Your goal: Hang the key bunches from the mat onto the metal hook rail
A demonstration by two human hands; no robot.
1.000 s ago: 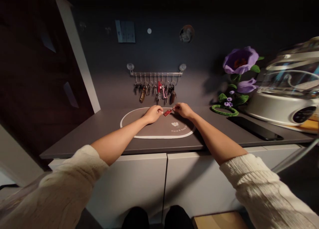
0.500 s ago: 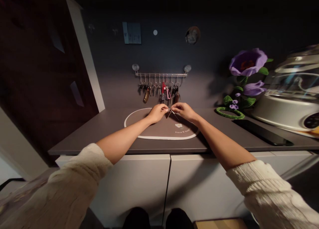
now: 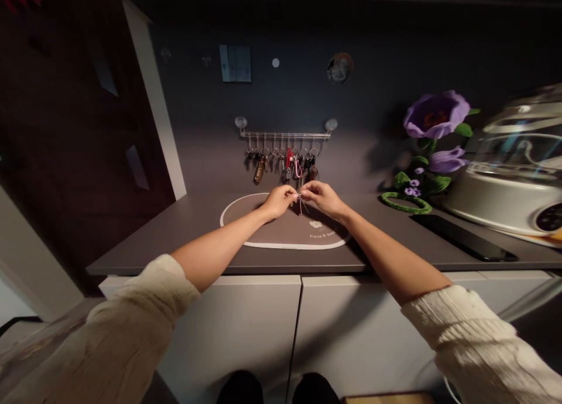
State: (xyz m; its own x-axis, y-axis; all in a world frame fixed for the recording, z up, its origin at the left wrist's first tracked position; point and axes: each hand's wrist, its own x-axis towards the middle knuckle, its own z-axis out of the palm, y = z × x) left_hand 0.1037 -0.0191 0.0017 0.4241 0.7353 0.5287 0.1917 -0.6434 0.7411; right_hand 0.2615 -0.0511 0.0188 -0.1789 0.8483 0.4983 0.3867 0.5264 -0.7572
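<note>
Over a brown oval mat (image 3: 281, 231) with a white rim, my left hand (image 3: 281, 200) and my right hand (image 3: 322, 196) meet at the fingertips. Between them they pinch a small bunch of keys (image 3: 301, 205), whose thin metal blades dangle below the fingers. The ring at the top is mostly covered by my fingertips. Right behind my hands, a clear hook rail (image 3: 285, 135) on the wall carries several key sets, among them a brown key fob (image 3: 259, 173) and a pink loop (image 3: 298, 168).
On the right of the counter (image 3: 144, 234) lie a black phone (image 3: 463, 237) and a purple knitted flower (image 3: 437, 114) on a green ring base. A white appliance (image 3: 500, 193) with a clear upper part stands at the far right. White cabinet doors (image 3: 237, 328) are below.
The dangling keys have swung and now hang closer to vertical. Both hands stay pinched together at about the same spot, and the view has tipped up slightly.
</note>
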